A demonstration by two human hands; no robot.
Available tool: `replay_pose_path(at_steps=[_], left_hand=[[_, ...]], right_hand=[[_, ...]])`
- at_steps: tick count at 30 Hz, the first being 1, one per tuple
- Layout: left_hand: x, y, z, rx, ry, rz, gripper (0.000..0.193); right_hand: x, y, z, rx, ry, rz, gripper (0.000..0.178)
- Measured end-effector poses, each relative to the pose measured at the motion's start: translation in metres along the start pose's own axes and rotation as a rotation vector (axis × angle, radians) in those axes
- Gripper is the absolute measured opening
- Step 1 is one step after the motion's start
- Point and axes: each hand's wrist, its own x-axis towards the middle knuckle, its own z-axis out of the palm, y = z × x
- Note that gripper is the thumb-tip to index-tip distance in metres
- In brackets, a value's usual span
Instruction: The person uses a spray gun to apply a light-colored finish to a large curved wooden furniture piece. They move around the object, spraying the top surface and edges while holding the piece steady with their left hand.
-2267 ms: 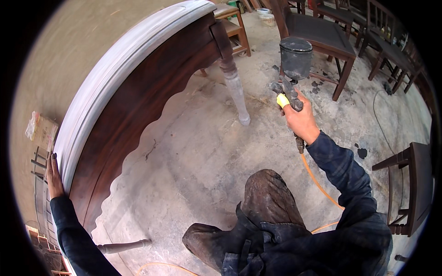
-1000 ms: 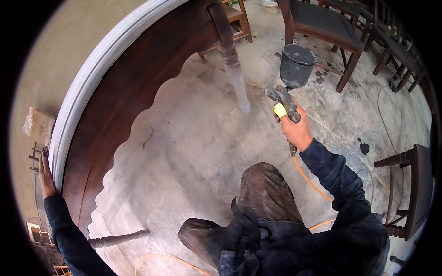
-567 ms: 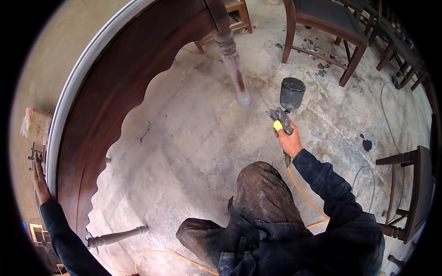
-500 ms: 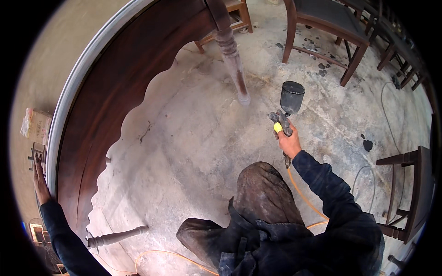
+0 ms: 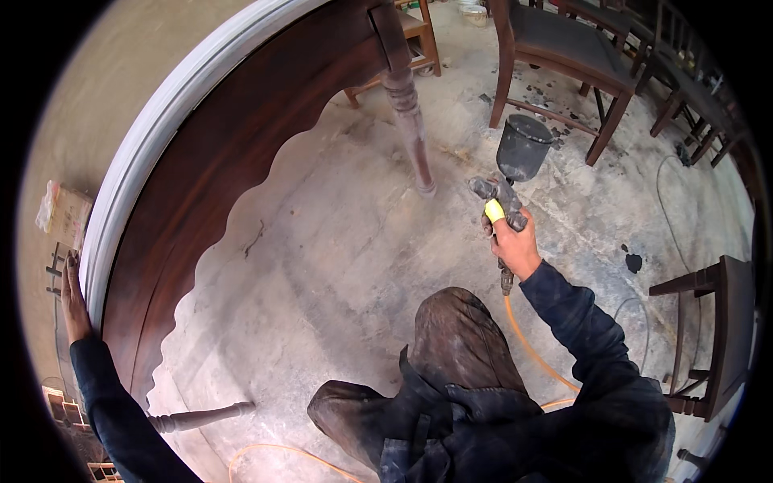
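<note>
In my right hand [image 5: 518, 244] is a spray gun [image 5: 501, 197] with a dark cup [image 5: 524, 149] on top. A yellow band wraps one of my fingers, and an orange hose [image 5: 527, 342] runs from the gun's handle. On the left stands a dark wooden table with a scalloped apron [image 5: 201, 173], a pale moulded rim [image 5: 137, 169] and turned legs [image 5: 411, 129]. My left hand [image 5: 76, 304] lies along the outer side of that rim, its fingers stretched out. The gun is apart from the table, over the floor.
Dark wooden chairs [image 5: 568, 48] stand at the far right, and another chair [image 5: 717, 338] is at the near right. Dark patches [image 5: 634, 262] and thin hoses mark the pale concrete floor [image 5: 322, 266]. A cardboard box [image 5: 68, 213] sits beyond the table at left.
The spray gun's cup has moved slightly up and right in view, and the gun looks larger. My left hand stays along the rim. The view of the table has shifted a little.
</note>
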Motion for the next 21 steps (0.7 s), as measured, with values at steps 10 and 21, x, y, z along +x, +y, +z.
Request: replay_pose_path(at_steps=[10, 21], left_hand=[[-0.009, 0.025, 0.021, 0.596, -0.101, 0.223, 0.046], [-0.002, 0.005, -0.007, 0.339, -0.032, 0.078, 0.049]], right_hand=[[-0.002, -0.103, 0.015, 0.133, -0.057, -0.120, 0.015], [0.016, 0.019, -0.027, 0.080, -0.016, 0.146, 0.014]])
